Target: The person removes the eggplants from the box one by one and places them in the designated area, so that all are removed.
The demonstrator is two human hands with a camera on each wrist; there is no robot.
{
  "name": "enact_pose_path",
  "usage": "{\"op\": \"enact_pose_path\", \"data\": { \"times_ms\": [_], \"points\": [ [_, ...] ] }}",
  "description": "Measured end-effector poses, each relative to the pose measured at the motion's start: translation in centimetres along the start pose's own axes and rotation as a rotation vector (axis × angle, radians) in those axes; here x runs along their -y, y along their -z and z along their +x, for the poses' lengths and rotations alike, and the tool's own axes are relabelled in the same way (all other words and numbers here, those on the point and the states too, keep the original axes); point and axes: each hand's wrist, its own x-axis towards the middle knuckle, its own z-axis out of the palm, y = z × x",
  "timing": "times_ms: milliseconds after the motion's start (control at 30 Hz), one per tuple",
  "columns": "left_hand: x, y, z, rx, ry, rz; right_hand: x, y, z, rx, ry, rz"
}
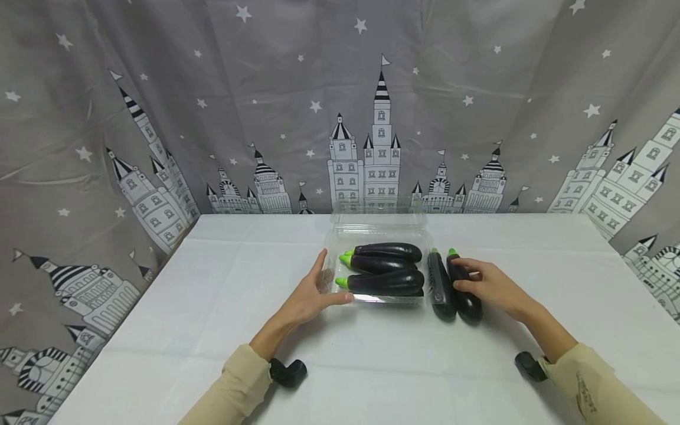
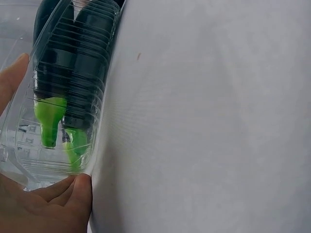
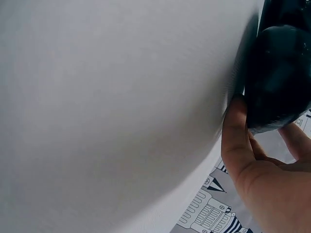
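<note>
A clear plastic box (image 1: 382,300) with several dark eggplants (image 1: 385,282) lying in it stands mid-table, its lid (image 1: 379,219) raised at the back. Spread around its near left corner, my left hand (image 1: 310,298) touches the wall, thumb along the front rim and fingers at the left side. The left wrist view shows green stems (image 2: 50,121) through the wall. Right of the box, two more eggplants lie side by side. My right hand (image 1: 486,286) grips the outer eggplant (image 1: 468,307) between thumb and fingers; the inner eggplant (image 1: 441,289) lies close against the box.
A white cloth covers the table (image 1: 398,366). Behind it hangs a grey curtain (image 1: 297,88) printed with castles and stars. Black devices (image 1: 288,373) are strapped at both wrists, below the beige sleeves (image 1: 239,383).
</note>
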Motion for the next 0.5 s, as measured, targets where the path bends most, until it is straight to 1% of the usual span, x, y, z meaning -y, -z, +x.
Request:
{"op": "enact_pose_path", "data": {
  "times_ms": [267, 500],
  "points": [
    [0.16, -0.03, 0.09, 0.004, -0.010, -0.008, -0.24, -0.01, -0.04, -0.005, -0.002, -0.001],
    [0.16, -0.01, 0.10, 0.005, -0.012, -0.010, -0.26, 0.17, -0.23, -0.002, 0.018, 0.008]
  ]
}}
